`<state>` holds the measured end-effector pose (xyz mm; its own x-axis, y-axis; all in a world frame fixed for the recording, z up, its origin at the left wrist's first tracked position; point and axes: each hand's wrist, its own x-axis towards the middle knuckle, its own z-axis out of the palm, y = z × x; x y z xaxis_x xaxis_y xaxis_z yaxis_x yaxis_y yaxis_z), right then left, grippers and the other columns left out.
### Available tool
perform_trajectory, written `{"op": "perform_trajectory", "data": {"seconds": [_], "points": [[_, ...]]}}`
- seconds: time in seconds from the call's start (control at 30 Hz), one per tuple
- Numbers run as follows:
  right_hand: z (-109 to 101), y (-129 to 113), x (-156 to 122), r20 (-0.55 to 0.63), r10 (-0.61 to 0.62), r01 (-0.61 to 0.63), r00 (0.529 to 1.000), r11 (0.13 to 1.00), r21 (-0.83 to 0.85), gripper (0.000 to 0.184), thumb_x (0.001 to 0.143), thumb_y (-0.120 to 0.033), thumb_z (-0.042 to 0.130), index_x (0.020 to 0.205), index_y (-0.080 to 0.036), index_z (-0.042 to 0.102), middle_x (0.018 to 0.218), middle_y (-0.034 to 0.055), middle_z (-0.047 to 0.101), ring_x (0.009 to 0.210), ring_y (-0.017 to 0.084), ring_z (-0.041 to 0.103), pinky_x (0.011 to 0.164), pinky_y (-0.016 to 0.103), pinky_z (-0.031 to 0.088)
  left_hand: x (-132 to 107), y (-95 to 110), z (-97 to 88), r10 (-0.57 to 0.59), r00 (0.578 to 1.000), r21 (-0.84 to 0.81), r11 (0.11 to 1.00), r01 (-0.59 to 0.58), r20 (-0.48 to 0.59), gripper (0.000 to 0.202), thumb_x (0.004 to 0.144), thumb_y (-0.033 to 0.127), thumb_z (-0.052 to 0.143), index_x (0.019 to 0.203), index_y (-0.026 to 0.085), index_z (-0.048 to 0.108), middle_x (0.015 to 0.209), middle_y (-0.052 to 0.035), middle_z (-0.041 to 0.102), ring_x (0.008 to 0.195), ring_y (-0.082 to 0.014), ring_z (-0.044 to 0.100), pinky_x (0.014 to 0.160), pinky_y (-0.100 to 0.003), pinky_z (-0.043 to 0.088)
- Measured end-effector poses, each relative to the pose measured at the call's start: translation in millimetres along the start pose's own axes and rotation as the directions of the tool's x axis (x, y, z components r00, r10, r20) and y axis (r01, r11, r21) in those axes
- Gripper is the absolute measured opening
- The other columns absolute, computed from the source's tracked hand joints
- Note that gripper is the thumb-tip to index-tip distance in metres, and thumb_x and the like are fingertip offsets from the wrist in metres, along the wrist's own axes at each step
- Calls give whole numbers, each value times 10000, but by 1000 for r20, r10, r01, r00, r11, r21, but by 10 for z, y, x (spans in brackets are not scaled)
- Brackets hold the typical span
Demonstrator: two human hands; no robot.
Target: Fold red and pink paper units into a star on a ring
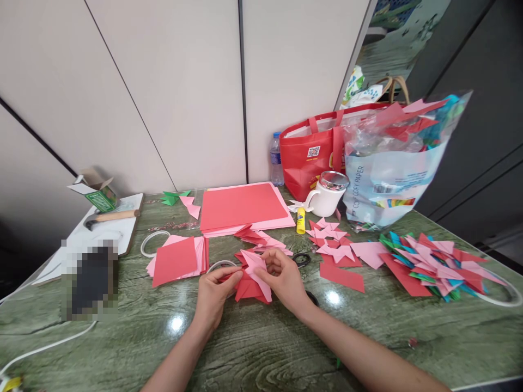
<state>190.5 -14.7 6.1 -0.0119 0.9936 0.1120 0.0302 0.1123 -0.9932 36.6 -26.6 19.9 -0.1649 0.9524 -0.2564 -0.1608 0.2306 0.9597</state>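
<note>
Between my two hands is a folded paper piece (pixel 250 287) in red and pink, held just above the table. My left hand (pixel 216 291) pinches its left edge between thumb and fingers. On the pink right-hand part, my right hand (pixel 284 275) closes with thumb and fingertips. Just behind lie more folded red and pink pieces (pixel 265 239). A roll of tape (pixel 222 265) sits partly hidden behind my left hand. The black handles of scissors (pixel 301 259) show beside my right hand, which covers the rest.
Square red and pink sheets (pixel 175 261) lie left, larger sheets (pixel 245 207) behind. A glue stick (pixel 300 220), white mug (pixel 327 197) and red bag (pixel 306 158) stand back right. Folded pieces (pixel 441 267) pile at right. A hammer (pixel 112 216) rests on a white board at left.
</note>
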Motion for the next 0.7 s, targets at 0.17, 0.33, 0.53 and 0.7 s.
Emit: {"op": "perform_trajectory", "data": {"seconds": [0.17,0.33,0.53,0.7], "points": [[1,-4,-3,-9,7,-7,1000,1000,0,247,673,-305,679,820,-197,512,719,-6,589,588,131,535,533,242,424,12,-29,-11,5,1000,-9,1000,-5,12,238,480,303,815,660,162,750,623,-31,671,507,-95,543,456,-174,423],[18,-14,-9,-24,32,-32,999,999,33,274,651,-324,690,814,-201,508,695,-13,579,558,129,532,514,244,431,12,-28,-13,37,999,11,999,-37,9,236,497,314,806,663,157,748,628,-37,669,494,-99,529,431,-180,404],[28,11,0,-30,48,-46,998,998,51,279,642,-297,686,829,-201,503,683,-15,582,565,134,536,512,244,428,7,-27,-16,44,999,24,999,-44,-1,223,494,307,804,658,165,750,625,-32,675,503,-97,537,439,-173,400],[27,7,-1,-20,53,-52,998,997,56,274,637,-270,684,834,-197,508,681,-19,587,574,132,536,525,242,418,7,-34,-24,44,999,25,999,-44,5,224,503,303,801,668,159,751,627,-36,674,505,-94,532,447,-171,402]]}}
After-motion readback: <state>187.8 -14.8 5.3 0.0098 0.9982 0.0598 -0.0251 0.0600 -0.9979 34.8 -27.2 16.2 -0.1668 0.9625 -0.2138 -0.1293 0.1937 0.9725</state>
